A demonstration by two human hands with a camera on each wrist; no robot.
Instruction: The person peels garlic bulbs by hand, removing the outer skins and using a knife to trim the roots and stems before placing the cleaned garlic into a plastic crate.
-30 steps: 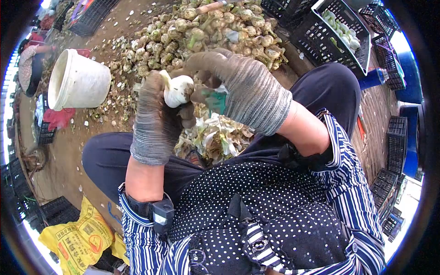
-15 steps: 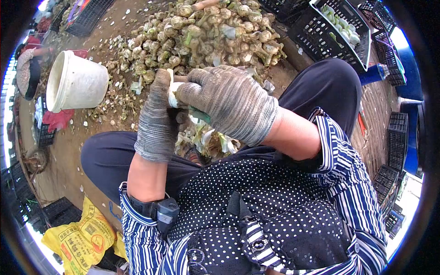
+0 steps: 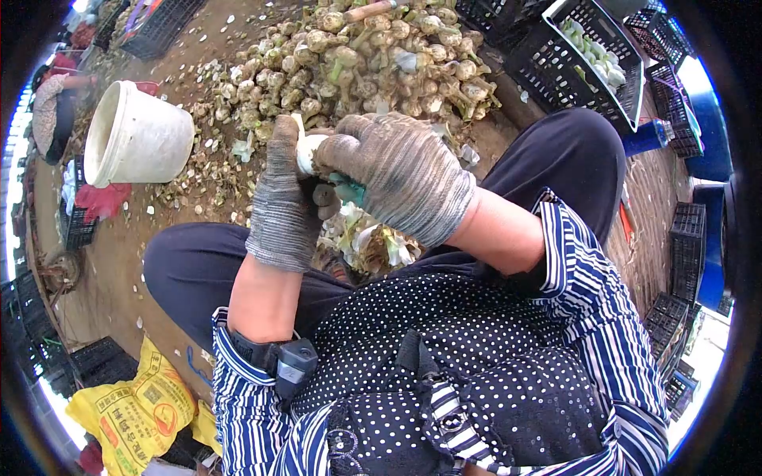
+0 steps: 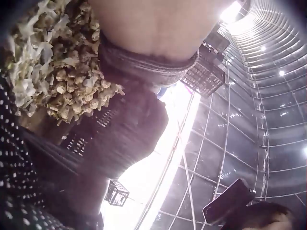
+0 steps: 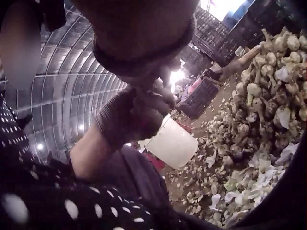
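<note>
Nearest: polka-dot apron (image 3: 468,341) over dark trousers (image 3: 194,254), knees spread on the near side of the bulb heap (image 3: 373,63), which serves as landmark. Striped sleeves (image 3: 603,293) end short of the wrists; both hands in knitted grey gloves, soiled brown at the fingers.

Left hand (image 3: 283,198): clenched round a white bulb (image 3: 309,152), thumb upright beside its pale stem, fingers bent below. Right hand (image 3: 405,174): thumb and bent forefinger pinching the same bulb from the other side. Something teal (image 3: 349,190) shows under the right fingers; cannot tell what. Bulb sits just off the near edge of the heap as seen from the head, held up between the gloves.

Below the hands, near side of heap: loose peelings (image 3: 369,238), whitish and papery. Yellow sack (image 3: 135,408), printed, well left of heap and nearer the body.

Heap itself: many soiled bulbs with stems, wooden handle (image 3: 370,10) lying at its far part. Left of heap: white bucket (image 3: 139,135), tilted, scraps strewn between. Right of heap: black crate (image 3: 587,63) holding pale green-white pieces; blue bottle (image 3: 648,137) just beside that crate. Beyond the bucket, far left of heap: another person (image 3: 54,115). Farthest, in the wrist views: a curved, ribbed roof (image 4: 268,96).
</note>
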